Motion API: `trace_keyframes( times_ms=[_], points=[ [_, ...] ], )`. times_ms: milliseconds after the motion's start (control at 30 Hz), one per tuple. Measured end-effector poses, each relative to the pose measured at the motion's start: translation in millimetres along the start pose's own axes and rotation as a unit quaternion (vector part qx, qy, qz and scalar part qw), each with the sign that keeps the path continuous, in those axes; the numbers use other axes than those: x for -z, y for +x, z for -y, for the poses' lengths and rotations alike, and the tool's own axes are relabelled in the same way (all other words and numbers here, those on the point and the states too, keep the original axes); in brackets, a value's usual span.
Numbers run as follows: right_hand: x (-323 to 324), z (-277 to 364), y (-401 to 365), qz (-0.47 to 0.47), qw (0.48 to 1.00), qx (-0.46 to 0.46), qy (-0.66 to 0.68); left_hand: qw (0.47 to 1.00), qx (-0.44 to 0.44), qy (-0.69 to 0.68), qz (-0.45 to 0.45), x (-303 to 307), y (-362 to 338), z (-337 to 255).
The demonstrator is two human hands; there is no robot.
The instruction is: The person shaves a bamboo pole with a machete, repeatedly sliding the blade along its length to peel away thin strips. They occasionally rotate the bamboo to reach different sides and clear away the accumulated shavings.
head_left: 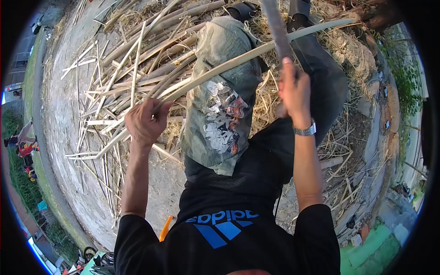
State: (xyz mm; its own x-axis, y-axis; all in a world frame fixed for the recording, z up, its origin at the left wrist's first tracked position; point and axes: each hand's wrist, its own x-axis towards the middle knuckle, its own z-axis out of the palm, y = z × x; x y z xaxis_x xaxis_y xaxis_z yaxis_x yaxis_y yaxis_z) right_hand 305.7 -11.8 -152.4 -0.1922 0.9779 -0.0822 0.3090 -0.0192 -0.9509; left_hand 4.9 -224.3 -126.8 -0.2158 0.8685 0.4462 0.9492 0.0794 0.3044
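A long pale bamboo strip (238,59) runs slantwise across my lap, from the lower left up to the far right. My left hand (147,120) is closed around its near part. With my right hand (294,91), which has a watch on the wrist, I grip a long knife (277,30). Its grey blade is smeared by motion and crosses the strip in view; whether it touches cannot be told. Under the strip, a worn grey-green cloth (220,101) with a peeling print covers my leg.
Many split bamboo strips (133,68) lie in a heap on the concrete ground (64,114) to the left. Shavings (270,98) are scattered around my legs. Rubble (357,64) borders the right side. Something orange (166,228) sticks out beside my left hip. People (25,146) are far off left.
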Motion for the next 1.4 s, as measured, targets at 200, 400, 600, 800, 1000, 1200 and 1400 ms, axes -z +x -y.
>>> trace_keyframes(
  times_ms=[200,400,600,800,1000,1200,1400],
  points=[
    [1.9,1.8,-26.5,0.051,0.997,0.022,-0.049,0.998,0.055,0.002,0.039,2.5,1.5,2.2],
    [52.6,0.7,48.6,-0.113,0.986,-0.066,0.106,0.998,0.049,0.013,0.024,3.9,14.6,-1.1],
    [-28.0,-3.7,-25.1,0.002,0.990,0.111,-0.091,0.999,0.037,0.002,0.030,-10.2,33.2,-26.1],
    [29.8,-10.3,14.5,-0.049,0.998,-0.020,-0.016,0.999,0.001,0.032,-0.007,-9.8,19.9,-15.0],
    [3.0,-14.1,6.3,-0.013,0.995,-0.029,0.094,0.998,-0.035,0.029,-0.036,-30.5,27.6,-32.7],
    [-11.6,1.6,-20.8,0.053,0.996,-0.036,0.069,0.999,0.032,-0.007,0.011,-23.7,23.9,-35.8],
    [-18.4,-2.1,-14.4,0.024,0.985,-0.086,0.148,0.999,0.030,0.011,0.011,-34.5,33.9,-41.2]
  ],
)
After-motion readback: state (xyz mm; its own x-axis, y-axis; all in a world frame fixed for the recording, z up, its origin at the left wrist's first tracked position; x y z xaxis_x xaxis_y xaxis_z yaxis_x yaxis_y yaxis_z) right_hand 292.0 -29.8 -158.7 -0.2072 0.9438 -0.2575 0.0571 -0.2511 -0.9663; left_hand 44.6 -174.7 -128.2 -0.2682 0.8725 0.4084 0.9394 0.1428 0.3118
